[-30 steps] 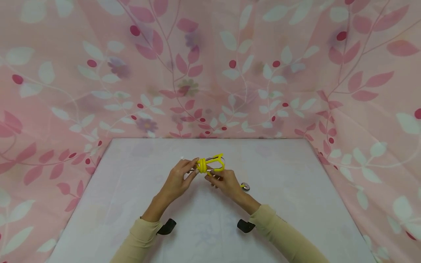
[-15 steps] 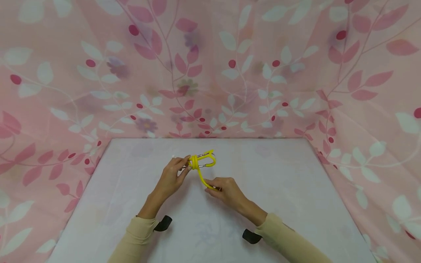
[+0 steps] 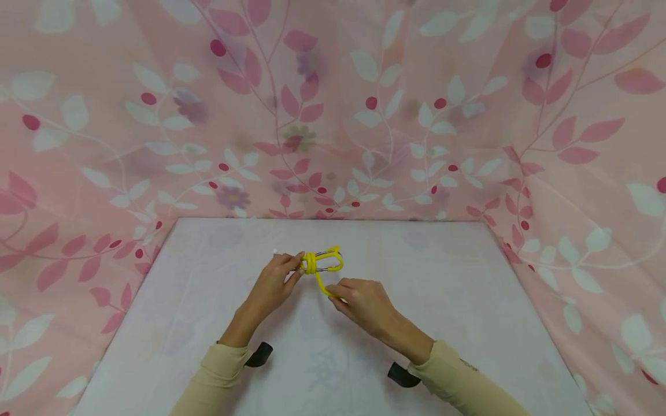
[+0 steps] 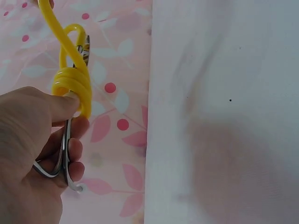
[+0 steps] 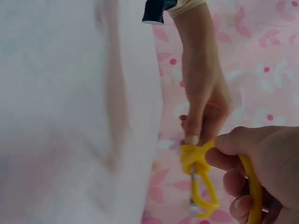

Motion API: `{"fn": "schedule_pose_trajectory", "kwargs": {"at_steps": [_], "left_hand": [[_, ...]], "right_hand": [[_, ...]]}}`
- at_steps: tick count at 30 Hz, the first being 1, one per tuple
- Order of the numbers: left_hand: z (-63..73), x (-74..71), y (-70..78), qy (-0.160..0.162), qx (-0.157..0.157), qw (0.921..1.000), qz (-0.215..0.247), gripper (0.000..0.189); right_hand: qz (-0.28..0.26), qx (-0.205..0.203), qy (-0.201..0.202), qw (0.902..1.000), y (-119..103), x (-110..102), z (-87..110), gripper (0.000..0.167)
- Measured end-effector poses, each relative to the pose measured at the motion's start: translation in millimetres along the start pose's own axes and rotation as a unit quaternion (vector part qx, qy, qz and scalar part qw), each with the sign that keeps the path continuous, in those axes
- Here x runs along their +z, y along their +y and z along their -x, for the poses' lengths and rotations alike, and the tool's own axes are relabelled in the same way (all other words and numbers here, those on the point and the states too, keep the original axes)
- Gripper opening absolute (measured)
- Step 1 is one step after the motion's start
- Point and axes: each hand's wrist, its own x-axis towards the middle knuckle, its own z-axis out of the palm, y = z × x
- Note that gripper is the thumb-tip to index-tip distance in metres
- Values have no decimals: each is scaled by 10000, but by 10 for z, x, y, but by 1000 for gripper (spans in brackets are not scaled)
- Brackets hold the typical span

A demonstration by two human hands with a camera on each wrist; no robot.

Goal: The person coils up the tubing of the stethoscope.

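A stethoscope with yellow tubing [image 3: 310, 263] is held above the white table. Its tubing is wound in several turns around its own metal ear tubes [image 4: 65, 154], leaving a yellow loop [image 3: 337, 259] sticking out to the right. My left hand [image 3: 272, 282] grips the ear tubes just beside the coils, thumb pressed against the wraps. A white ear tip [image 4: 80, 188] pokes out below those fingers. My right hand [image 3: 366, 303] pinches the free run of tubing [image 5: 252, 186], which hangs from the coils and passes through the curled fingers. The chest piece is hidden.
The white table [image 3: 333, 375] spreads under both hands. A pink leaf-patterned cloth [image 3: 333, 115] hangs behind it and at both sides. Black camera mounts [image 3: 259, 355] sit at both wrists, by the sleeve cuffs.
My right hand has moved from right under the coils down toward me and to the right, drawing out a length of tubing. The bundle has shifted slightly left; the chest piece has gone from sight.
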Motion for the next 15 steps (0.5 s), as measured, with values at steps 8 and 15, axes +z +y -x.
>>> {"fn": "schedule_pose_trajectory", "kwargs": {"at_steps": [8,15], "left_hand": [[30,-47,32,-216,-33,9998,35,47],[16,-71,59,-154,174,9997,-76,46]], "right_hand": [[810,-456,-21,9957,55,-172,-145,21],[721,-555,60,9958,124,-237,-270,22]]}}
